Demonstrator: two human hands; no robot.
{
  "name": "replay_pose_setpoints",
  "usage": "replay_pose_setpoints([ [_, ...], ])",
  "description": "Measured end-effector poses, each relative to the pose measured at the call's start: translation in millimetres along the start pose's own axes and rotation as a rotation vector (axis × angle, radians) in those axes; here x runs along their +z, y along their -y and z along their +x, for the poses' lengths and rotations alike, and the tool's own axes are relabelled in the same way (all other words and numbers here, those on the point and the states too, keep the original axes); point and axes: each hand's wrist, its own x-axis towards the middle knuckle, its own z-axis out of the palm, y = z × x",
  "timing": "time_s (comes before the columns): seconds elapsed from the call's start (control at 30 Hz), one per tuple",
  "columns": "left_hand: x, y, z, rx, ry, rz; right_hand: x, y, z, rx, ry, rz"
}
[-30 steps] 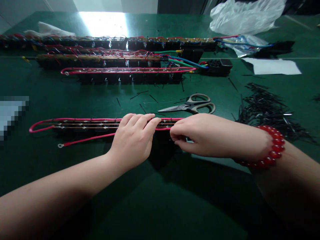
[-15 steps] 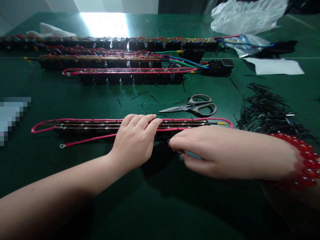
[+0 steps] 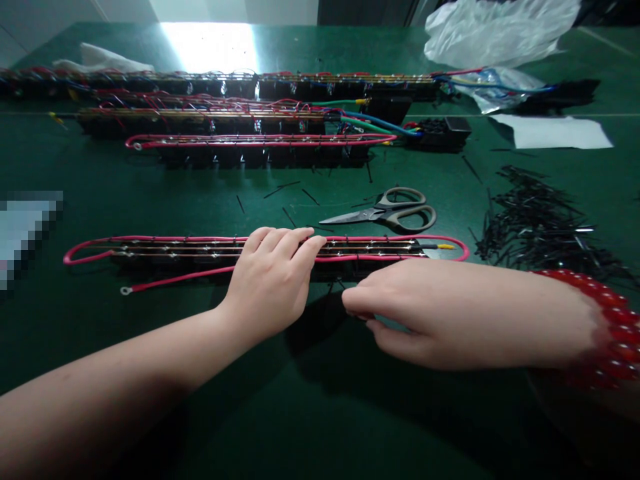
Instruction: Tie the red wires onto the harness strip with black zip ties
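Note:
A long black assembly with bare metal strips along its top lies across the green table. Looped around it is a red cable, tied down by black cable ties, with a ring terminal at its free end. My left hand is closed over the middle of this assembly, fingers bent across the top and thumb hidden. Just in front of the near side, my right hand is closed in a pinch; whatever its fingertips hold is hidden. Thin black tie ends stick out close to those fingertips.
Scissors lie behind the assembly, with several loose cable ties around them. A heap of black cable ties is at the right. Farther back are more wired assemblies, white paper and a clear plastic bag.
My right hand has drawn slightly toward me and right, away from the assembly's near side, uncovering thin black tie ends. My left hand stays in place on the assembly.

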Motion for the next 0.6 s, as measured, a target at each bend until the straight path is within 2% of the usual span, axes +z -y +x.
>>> replay_pose_setpoints([
  [0.07,0.2,1,0,0.017,-0.009,0.001,-3,-2,1,-0.061,-0.071,0.086],
  [0.17,0.7,2,0,0.036,-0.035,-0.017,-5,-14,7,-0.14,-0.358,0.273],
  [0.23,1.5,4,0,0.045,-0.05,-0.035,-2,-25,14,-0.105,-0.554,0.409],
  [0.3,2.5,5,0,0.075,-0.056,-0.051,2,-34,21,-0.053,-0.656,0.588],
  [0.43,2.9,5,1,0.138,-0.066,-0.061,13,-43,34,-0.08,-0.644,0.884],
  [0.6,0.7,2,2,0.12,-0.091,-0.079,24,-48,44,-0.121,-0.639,1.008],
])
